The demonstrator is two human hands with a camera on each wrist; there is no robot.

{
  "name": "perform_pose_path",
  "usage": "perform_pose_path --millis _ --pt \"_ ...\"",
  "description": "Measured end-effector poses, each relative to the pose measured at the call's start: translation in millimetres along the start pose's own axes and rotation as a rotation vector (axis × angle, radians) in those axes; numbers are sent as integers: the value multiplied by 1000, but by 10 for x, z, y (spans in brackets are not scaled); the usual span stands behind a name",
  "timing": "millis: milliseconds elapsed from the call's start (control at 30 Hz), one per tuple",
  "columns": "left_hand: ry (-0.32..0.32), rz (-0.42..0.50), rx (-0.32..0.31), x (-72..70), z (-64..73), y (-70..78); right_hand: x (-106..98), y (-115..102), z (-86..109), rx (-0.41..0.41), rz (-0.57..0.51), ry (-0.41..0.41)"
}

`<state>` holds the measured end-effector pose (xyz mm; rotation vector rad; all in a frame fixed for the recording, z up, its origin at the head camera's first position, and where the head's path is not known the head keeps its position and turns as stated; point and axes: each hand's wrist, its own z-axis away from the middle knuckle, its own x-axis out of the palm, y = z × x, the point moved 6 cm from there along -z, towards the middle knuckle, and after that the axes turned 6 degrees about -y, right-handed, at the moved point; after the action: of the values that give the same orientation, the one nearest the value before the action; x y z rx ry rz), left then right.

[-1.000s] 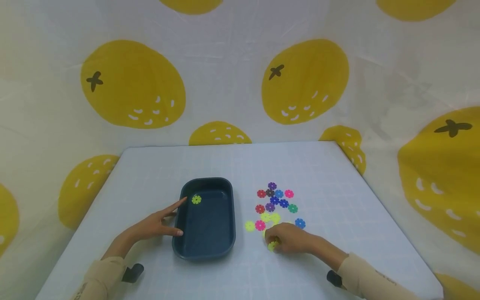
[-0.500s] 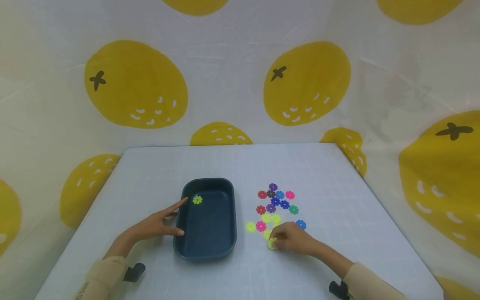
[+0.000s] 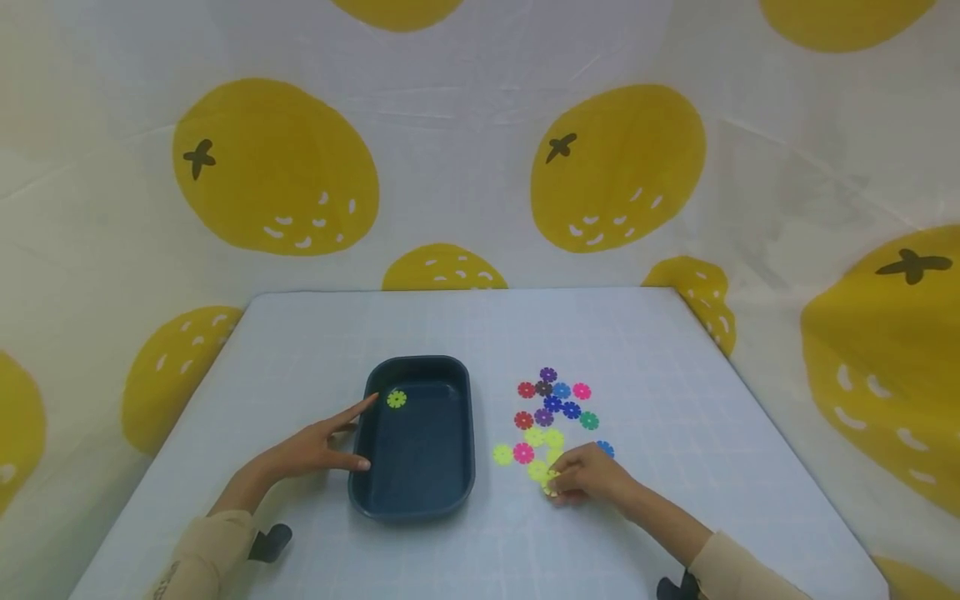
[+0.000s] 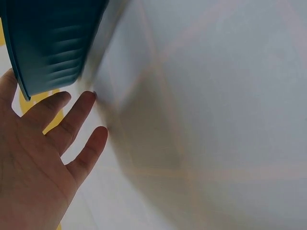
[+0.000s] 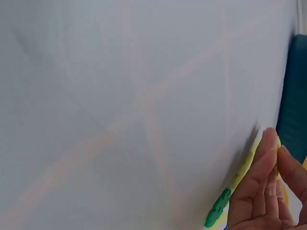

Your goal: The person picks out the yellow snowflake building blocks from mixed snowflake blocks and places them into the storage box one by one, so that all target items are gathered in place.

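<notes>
A dark blue tray [image 3: 472,433] stands left of centre, a yellow-green flower-shaped disc [image 3: 397,399] lying in it. My left hand [image 3: 318,450] rests at its left rim, index finger and thumb reaching over the edge. In the left wrist view the other fingers stretch out straight beside the tray's outer wall [image 4: 57,52]. Between thumb and fingers of my right hand [image 3: 588,475] is a pinched yellow-green flower disc [image 3: 550,485]. It shows as a thin edge at the fingertips in the right wrist view, mostly hidden by them. More yellow-green discs [image 3: 537,471] lie beside that hand.
Behind my right hand, several flower discs are scattered: a pink one [image 3: 523,452], a red one [image 3: 522,420], a green one [image 3: 589,421], and dark blue and purple ones. A partly covered blue disc [image 3: 606,449] lies behind the wrist. All lie on a white table cloth [image 3: 675,367].
My right hand has shifted slightly right and turned, and the pinched yellow-green disc now shows at its fingertips. My left hand and the tray hold their place.
</notes>
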<state>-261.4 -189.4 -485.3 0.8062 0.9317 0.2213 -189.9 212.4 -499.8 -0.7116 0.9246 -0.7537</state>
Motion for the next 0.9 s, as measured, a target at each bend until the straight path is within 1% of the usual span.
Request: perform_pose_path --millis 133,267,367,500,667,800,900 --pt "6 10 -7 -11 6 -22 5 26 -17 50 -56 2" --pt "17 22 -4 -16 -11 -44 17 32 -23 73 -128 -8" --pt "32 23 0 -12 -17 -51 39 30 -17 88 -160 -14" --pt "58 19 1 1 -20 -41 64 35 5 119 -171 -4" --pt "78 21 25 11 -6 -36 85 53 16 139 -179 13" --pt "86 44 48 1 29 -66 105 64 7 128 -190 -2" --pt "97 50 49 -20 58 -90 115 54 -5 118 -200 -15"
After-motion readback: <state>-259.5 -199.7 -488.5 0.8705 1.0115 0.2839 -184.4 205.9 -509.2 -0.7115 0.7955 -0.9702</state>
